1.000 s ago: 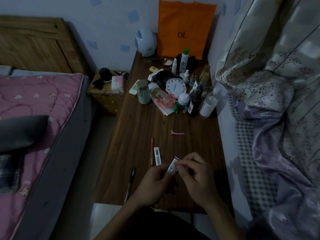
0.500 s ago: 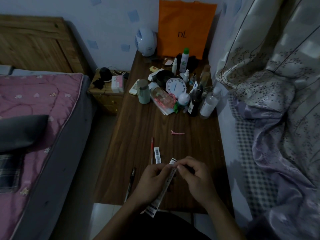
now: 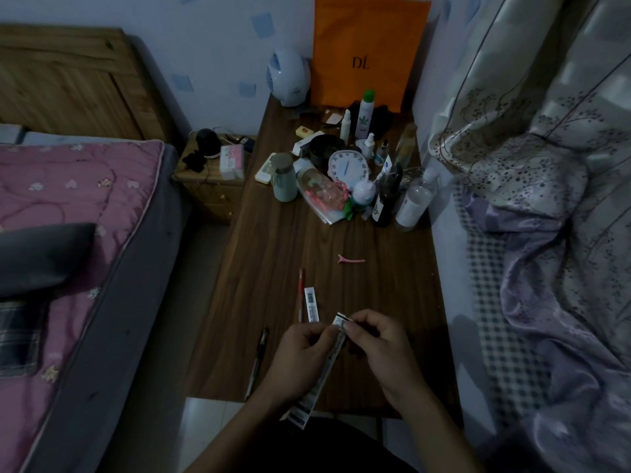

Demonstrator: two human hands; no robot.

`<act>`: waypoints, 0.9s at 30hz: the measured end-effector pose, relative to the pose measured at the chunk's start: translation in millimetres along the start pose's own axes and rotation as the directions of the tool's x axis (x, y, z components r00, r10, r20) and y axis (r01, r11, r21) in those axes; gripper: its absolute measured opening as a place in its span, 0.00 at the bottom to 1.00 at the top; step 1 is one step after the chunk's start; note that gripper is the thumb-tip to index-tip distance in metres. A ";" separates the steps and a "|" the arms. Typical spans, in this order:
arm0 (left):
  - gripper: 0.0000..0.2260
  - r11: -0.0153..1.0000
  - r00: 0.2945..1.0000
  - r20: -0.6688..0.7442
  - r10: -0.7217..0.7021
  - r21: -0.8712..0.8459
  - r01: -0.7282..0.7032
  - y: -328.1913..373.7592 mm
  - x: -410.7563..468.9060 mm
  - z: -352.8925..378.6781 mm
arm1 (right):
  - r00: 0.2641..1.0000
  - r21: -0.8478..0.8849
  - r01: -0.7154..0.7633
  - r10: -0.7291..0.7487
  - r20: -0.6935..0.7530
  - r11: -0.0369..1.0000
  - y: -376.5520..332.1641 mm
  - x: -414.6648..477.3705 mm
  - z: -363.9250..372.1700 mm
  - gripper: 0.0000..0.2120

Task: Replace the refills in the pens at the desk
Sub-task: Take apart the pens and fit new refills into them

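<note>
Over the near edge of the wooden desk point(image 3: 392, 302), my left hand point(image 3: 302, 360) and my right hand point(image 3: 380, 349) together hold a long thin refill packet point(image 3: 324, 373). The packet runs from its top end between my fingertips down past the desk edge. My right fingers pinch its top end. A red pen point(image 3: 300, 291) lies on the desk beyond my hands, with a second refill packet point(image 3: 311, 303) beside it. A black pen point(image 3: 257, 356) lies to the left near the desk's front edge.
A pink hair clip point(image 3: 351, 259) lies mid-desk. Bottles, a white clock point(image 3: 348, 169), a green cup point(image 3: 284, 177) and an orange bag point(image 3: 367, 52) crowd the far end. A bed point(image 3: 68, 233) is on the left, a nightstand point(image 3: 215, 172) beside it, and curtains and bedding point(image 3: 546, 199) on the right.
The packet, first bunched short between my fingertips, now hangs at full length below my left hand past the desk edge. My hands stayed in about the same place.
</note>
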State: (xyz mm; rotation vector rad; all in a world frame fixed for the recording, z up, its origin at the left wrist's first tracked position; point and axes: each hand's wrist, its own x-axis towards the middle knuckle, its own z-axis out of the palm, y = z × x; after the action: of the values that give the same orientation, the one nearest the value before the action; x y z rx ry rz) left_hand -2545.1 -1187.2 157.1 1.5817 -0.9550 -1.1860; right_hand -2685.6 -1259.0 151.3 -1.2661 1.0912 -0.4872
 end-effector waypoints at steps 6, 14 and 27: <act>0.14 1.000 0.999 -0.031 -0.021 -0.021 0.021 -7.2 2.2 0.1 | 1.000 0.023 -0.012 0.012 -0.003 1.000 4.7 4.0 5.1 0.09; 0.13 0.997 0.994 -0.069 -0.083 -0.013 0.082 -16.2 1.2 -1.3 | 1.000 0.059 -0.007 0.007 0.010 0.998 10.3 4.2 10.2 0.06; 0.09 0.994 0.986 -0.133 -0.104 -0.052 0.098 -31.8 -0.9 -5.8 | 1.000 0.072 -0.012 0.013 -0.023 0.997 22.1 11.7 22.0 0.03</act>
State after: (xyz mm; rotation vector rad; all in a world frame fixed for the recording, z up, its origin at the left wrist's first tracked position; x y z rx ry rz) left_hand -2537.8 -1176.1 127.7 1.6684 -0.7630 -1.1457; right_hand -2667.2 -1250.8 124.8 -1.1922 1.0914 -0.5290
